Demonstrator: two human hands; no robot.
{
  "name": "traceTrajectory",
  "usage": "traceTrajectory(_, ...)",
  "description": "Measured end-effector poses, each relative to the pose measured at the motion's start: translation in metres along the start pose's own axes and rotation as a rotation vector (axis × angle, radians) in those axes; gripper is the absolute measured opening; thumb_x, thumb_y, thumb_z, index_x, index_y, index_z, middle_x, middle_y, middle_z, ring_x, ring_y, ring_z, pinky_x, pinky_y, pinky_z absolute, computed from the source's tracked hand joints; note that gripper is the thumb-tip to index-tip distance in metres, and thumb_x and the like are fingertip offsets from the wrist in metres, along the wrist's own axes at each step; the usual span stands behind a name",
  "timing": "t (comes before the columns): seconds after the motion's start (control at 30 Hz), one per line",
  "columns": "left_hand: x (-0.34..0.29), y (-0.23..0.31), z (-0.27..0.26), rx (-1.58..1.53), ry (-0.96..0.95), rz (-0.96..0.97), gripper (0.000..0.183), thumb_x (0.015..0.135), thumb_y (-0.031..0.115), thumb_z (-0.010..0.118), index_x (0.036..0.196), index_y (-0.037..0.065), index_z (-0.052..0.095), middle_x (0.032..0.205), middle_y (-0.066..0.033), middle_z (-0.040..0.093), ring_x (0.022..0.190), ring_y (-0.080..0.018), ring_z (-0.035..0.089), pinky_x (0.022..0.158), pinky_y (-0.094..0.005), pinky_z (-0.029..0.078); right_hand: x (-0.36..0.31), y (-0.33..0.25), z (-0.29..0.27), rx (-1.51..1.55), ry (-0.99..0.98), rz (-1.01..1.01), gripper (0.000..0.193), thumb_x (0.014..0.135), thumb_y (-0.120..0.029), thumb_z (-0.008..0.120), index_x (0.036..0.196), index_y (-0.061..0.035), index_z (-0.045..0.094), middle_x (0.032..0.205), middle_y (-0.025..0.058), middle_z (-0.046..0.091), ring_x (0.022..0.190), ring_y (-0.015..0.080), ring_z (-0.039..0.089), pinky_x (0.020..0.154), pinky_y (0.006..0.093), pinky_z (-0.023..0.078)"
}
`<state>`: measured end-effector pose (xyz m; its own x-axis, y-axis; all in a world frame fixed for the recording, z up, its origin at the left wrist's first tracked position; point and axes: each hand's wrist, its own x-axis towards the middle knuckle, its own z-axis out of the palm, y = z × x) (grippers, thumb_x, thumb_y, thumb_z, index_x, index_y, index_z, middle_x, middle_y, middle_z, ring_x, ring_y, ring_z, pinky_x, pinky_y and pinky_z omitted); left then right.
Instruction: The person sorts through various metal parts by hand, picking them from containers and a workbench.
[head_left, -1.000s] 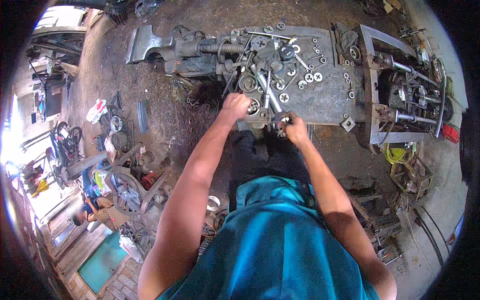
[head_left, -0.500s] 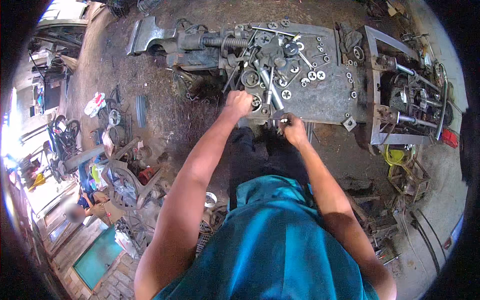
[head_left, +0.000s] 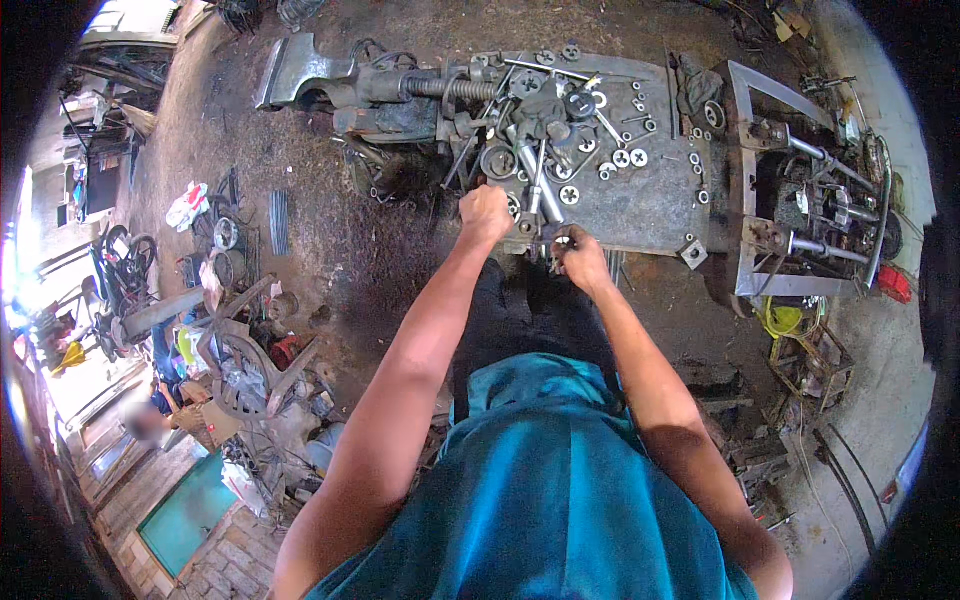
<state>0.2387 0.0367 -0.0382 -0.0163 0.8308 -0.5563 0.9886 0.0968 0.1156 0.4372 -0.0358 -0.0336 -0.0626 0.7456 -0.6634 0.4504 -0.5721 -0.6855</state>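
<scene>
My left hand [head_left: 487,213] is closed in a fist at the front left corner of the metal bench top [head_left: 650,215]; whatever is inside it is hidden. Just right of it, at the front edge, my right hand [head_left: 581,258] has its fingers curled round a small dark piece that I cannot make out. Beyond my hands lie a thick steel rod [head_left: 541,185] and a thinner tool with a T-shaped end [head_left: 538,168]. A round threading die [head_left: 569,195] rests beside the rod. A ring-shaped die holder [head_left: 499,161] sits behind my left fist.
A large vise [head_left: 420,90] with a thick screw extends from the bench's left side. Nuts and several dies [head_left: 638,158] are strewn over the top. A grey metal frame [head_left: 742,180] stands at the right. A person [head_left: 180,415] is at the far left among scrap parts.
My left fist has shifted slightly right and toward me. My right hand stays almost in place at the bench edge, and the whole view has moved a little.
</scene>
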Motion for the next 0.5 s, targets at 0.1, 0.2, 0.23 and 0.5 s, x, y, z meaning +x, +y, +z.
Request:
traceTrajectory(0.1, -0.006, -0.009, 0.000, -0.031, 0.061, 0.030, 0.019, 0.070, 0.019, 0.072, 0.082, 0.004, 0.074, 0.088, -0.0172, 0.072, 0.086, -0.0348, 0.070, 0.073, -0.0418, 0.057, 0.008, 0.010, 0.002, -0.026, 0.015, -0.035, 0.035, 0.081, -0.016, 0.065, 0.114, -0.0036, 0.064, 0.097, 0.0272, 0.068, 0.097, 0.0383, 0.066, 0.087, 0.0417, 0.049)
traceTrajectory(0.2, -0.017, -0.026, -0.001, -0.488, 0.197, -0.230, 0.045, 0.073, 0.036, 0.076, 0.102, 0.003, 0.067, 0.093, -0.0189, 0.071, 0.093, -0.0363, 0.069, 0.080, -0.0454, 0.054, 0.009, 0.002, 0.001, -0.043, 0.004, -0.021, 0.036, 0.081, -0.017, 0.063, 0.115, -0.0030, 0.064, 0.097, 0.0274, 0.068, 0.098, 0.0382, 0.066, 0.087, 0.0414, 0.049)
traceTrajectory(0.23, -0.017, -0.027, 0.004, -0.491, 0.194, -0.234, 0.045, 0.073, 0.036, 0.076, 0.102, 0.003, 0.067, 0.093, -0.0189, 0.071, 0.093, -0.0363, 0.069, 0.080, -0.0454, 0.054, 0.005, -0.004, 0.001, -0.015, -0.026, 0.019, 0.037, 0.081, -0.017, 0.063, 0.115, -0.0028, 0.064, 0.097, 0.0278, 0.067, 0.099, 0.0383, 0.066, 0.088, 0.0414, 0.049)
traceTrajectory(0.5, -0.005, -0.023, 0.017, -0.435, -0.106, -0.306, 0.056, 0.075, 0.034, 0.074, 0.119, 0.004, 0.057, 0.112, -0.0253, 0.066, 0.108, -0.0400, 0.063, 0.092, -0.0469, 0.049, 0.003, -0.031, 0.017, 0.040, -0.122, 0.079, 0.038, 0.080, -0.015, 0.063, 0.116, -0.0031, 0.066, 0.094, 0.0250, 0.069, 0.091, 0.0354, 0.068, 0.084, 0.0412, 0.051)
